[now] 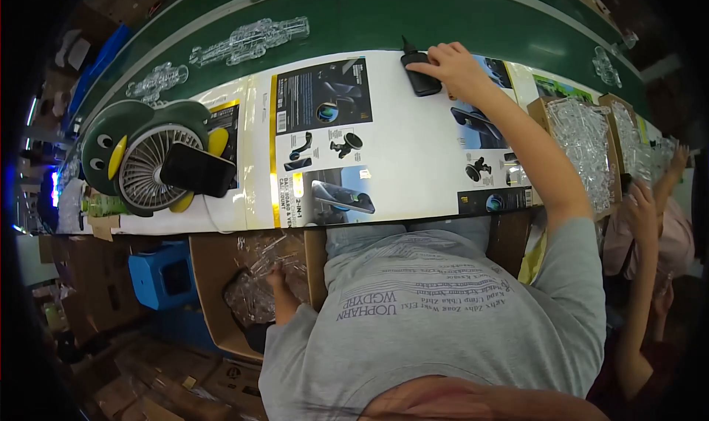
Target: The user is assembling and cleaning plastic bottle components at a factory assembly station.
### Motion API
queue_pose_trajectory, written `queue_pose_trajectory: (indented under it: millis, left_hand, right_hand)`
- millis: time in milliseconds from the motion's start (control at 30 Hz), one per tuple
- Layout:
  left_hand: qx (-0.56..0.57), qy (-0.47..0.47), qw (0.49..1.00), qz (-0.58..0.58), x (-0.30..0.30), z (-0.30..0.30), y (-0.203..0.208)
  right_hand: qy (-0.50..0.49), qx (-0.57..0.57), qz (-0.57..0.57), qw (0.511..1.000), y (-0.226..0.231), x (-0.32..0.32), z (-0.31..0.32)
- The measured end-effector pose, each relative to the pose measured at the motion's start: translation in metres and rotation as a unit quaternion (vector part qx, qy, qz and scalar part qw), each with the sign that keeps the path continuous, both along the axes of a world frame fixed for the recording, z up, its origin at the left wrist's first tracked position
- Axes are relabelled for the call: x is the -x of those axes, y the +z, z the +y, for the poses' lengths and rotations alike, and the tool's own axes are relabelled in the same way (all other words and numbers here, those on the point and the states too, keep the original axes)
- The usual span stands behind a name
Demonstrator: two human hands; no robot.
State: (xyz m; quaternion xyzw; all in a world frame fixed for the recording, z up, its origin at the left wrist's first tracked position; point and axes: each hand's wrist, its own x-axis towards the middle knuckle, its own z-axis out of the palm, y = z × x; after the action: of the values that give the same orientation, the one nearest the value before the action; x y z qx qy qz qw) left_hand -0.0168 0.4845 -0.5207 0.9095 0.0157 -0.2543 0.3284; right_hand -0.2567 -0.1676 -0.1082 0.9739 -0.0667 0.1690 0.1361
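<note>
On the white printed cardboard [413,155] that covers the worktable, my right hand [454,70] grips a black bottle [424,80] with a thin pointed nozzle. The thumb lies across the bottle, which rests near the far edge of the cardboard. Down at the left, my left hand [276,277] reaches into an open cardboard box [316,262] beside my lap. Its fingers look curled and are partly hidden among clear plastic pieces [255,299]; what they hold, if anything, is unclear.
A green cartoon-faced fan [159,162] with a dark phone [198,171] against it stands at the left. Clear plastic assemblies [255,40] lie on the green surface [354,22] beyond. Boxes of clear parts [580,144] stand at the right, near another person's hands [641,207]. A blue stool [161,275] is lower left.
</note>
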Motion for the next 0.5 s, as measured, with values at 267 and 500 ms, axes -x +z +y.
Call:
queue_pose_trajectory:
  millis: [267,500]
  left_hand:
    - [0.249,-0.046,0.959,0.131,-0.025,-0.026,0.223]
    - [0.564,-0.207,0.784,0.157,0.005,-0.119,0.391]
  right_hand:
    - [0.036,0.082,0.128,0.988,-0.008,-0.012,-0.022]
    - [-0.037,-0.126,-0.088,0.987,0.001,-0.009,0.011]
